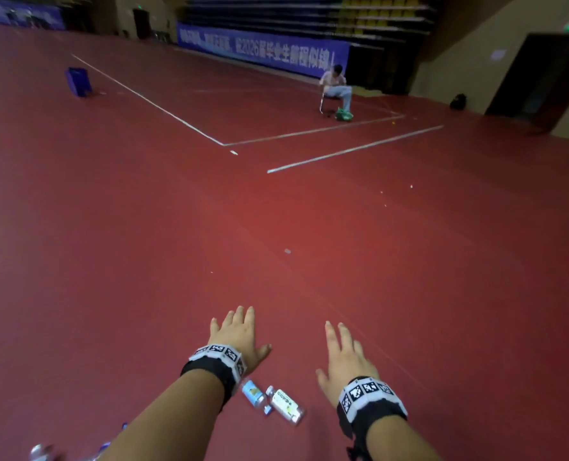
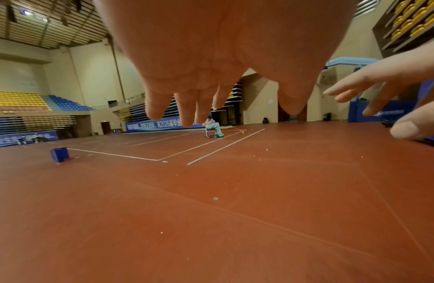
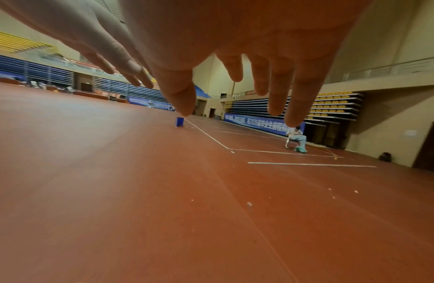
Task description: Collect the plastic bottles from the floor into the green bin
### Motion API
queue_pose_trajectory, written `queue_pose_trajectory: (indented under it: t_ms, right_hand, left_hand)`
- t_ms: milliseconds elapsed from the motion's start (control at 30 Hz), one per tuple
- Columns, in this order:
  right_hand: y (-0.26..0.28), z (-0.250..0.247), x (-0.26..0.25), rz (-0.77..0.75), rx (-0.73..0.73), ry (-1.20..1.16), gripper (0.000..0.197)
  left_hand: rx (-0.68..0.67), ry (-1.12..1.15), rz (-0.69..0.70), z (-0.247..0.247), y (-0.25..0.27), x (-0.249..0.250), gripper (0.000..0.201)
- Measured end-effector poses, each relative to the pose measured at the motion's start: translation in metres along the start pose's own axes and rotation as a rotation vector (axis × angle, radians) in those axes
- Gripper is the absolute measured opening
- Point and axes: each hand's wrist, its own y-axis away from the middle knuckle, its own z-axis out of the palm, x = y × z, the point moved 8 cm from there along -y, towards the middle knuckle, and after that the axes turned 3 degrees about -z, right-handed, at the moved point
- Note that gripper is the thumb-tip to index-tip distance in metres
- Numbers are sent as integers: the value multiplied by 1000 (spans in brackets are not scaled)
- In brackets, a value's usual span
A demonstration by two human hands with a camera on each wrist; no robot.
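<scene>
Bottles first, from the head view: two small clear plastic bottles lie on their sides on the red floor (image 1: 143, 227), touching end to side, one with a blue label (image 1: 253, 393) and one with a white label (image 1: 284, 404), between my two forearms and nearer to me than my hands. More clear plastic shows blurred at the lower left corner (image 1: 40, 452); I cannot tell how many bottles that is. My left hand (image 1: 238, 337) and right hand (image 1: 344, 359) both reach out over bare floor, fingers spread wide and straight, holding nothing. I see no green bin; a blue box (image 1: 78, 81) stands far off by a white line, and a seated person (image 1: 336, 88) is well apart near the banner.

Left wrist view: my palm and straight fingers (image 2: 157, 107) hang over empty floor, with the right hand's fingers at the edge. No bottle appears.

Right wrist view: the same, fingers (image 3: 293, 114) splayed, nothing held.

I judge these bottles light, thin-walled and easily crushed, slick and liable to roll. I would take each round the middle of the body, across the label.
</scene>
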Motion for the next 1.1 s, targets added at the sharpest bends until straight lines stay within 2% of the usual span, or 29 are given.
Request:
queue_pose_trajectory:
  t_ms: [100, 200, 333, 467, 633, 767, 867, 967, 1100]
  right_hand:
    - [-25, 34, 15, 100, -114, -74, 93]
    - [-50, 66, 26, 111, -171, -111, 94]
    - [-109, 116, 57, 191, -271, -189, 95]
    - [-188, 190, 81, 189, -383, -203, 97]
    - [-267, 320, 111, 182, -528, -120, 103]
    - [-316, 456, 130, 181, -627, -85, 113]
    - [-346, 573, 143, 188, -703, -86, 124]
    - [-362, 681, 146, 161, -780, -97, 132]
    - [-394, 775, 138, 94, -784, -171, 143]
  left_hand:
    - [-110, -84, 30, 19, -42, -3, 92]
    - [-185, -151, 59, 36, -85, -5, 93]
    - [-272, -187, 60, 67, -158, 0, 94]
    - [-364, -187, -18, 130, -250, -11, 98]
    - [-513, -212, -8, 271, -351, -27, 106]
    - [-642, -298, 100, 411, -410, -50, 115]
    - [-647, -352, 168, 517, -453, -67, 117]
    - [-723, -408, 220, 613, -485, -85, 122]
    - [-720, -502, 314, 701, -519, -107, 136]
